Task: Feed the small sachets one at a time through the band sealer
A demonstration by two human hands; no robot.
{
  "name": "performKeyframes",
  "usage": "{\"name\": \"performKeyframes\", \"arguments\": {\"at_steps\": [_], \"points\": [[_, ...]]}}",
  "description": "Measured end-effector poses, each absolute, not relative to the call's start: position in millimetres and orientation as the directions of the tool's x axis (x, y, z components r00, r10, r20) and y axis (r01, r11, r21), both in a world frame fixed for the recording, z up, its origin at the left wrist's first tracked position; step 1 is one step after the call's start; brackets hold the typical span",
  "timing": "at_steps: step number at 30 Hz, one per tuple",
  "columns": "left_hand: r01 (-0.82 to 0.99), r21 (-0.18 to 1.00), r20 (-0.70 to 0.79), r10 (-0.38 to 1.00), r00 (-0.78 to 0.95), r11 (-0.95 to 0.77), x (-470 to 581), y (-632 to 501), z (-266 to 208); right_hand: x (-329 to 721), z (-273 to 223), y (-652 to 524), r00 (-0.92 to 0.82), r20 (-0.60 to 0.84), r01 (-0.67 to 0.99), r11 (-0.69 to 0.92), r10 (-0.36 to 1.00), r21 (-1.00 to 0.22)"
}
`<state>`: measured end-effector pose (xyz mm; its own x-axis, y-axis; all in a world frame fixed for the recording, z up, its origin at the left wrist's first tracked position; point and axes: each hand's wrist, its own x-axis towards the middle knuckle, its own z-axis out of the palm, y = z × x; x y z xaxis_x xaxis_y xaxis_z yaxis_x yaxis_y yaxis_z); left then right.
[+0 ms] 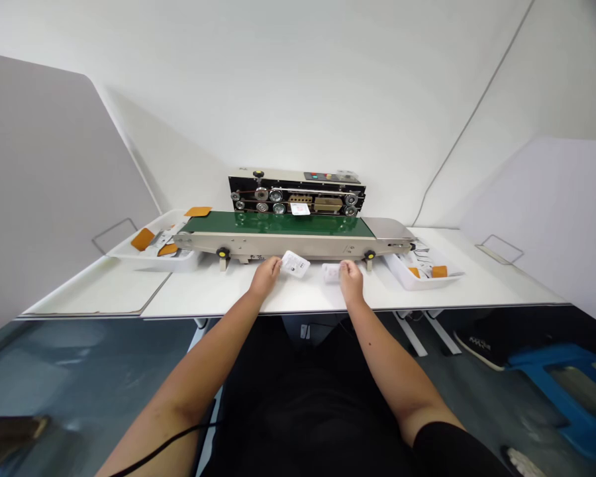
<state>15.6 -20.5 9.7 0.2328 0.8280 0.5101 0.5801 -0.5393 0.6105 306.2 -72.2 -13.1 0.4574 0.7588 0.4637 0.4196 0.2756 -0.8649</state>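
My left hand [265, 278] pinches the left edge of a small white printed packet [295, 264] above the white table, in front of the sealing machine. Another small pale packet [331, 272] hangs from my right hand [351, 283], its right side between thumb and fingers. Behind both hands runs the green conveyor belt [278, 224] of a band sealer [298, 189] with exposed rollers. A white packet with reddish print [300, 209] sits at the sealer's rollers, over the belt. Neither hand touches the machine.
A white bin [183, 264] with white and orange packets stands left of the belt, an orange packet [197, 212] at the belt's end. Another white bin [417, 283] holds packets at right. Grey partitions [40, 179] flank the table [487, 285]. A blue stool [551, 371] is at lower right.
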Motion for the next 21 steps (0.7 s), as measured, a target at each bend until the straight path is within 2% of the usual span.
{"name": "performKeyframes", "arguments": {"at_steps": [2,4,12,21], "points": [[0.572,0.647,0.485,0.851,0.202,-0.504,16,-22,11,313,-18,-68,0.597,0.38,0.286,0.255,0.706,-0.924],[0.562,0.67,0.46,0.865,0.199,-0.486,17,-24,12,317,-23,-62,0.634,0.308,0.167,0.264,0.709,-0.95],[0.533,0.697,0.392,0.878,0.276,-0.479,16,-27,17,319,-27,-54,0.571,0.172,-0.074,0.259,0.803,-0.963],[0.543,0.688,0.399,0.876,0.272,-0.482,16,-26,19,321,-27,-55,0.429,0.151,-0.158,0.238,0.89,-0.958]]}}
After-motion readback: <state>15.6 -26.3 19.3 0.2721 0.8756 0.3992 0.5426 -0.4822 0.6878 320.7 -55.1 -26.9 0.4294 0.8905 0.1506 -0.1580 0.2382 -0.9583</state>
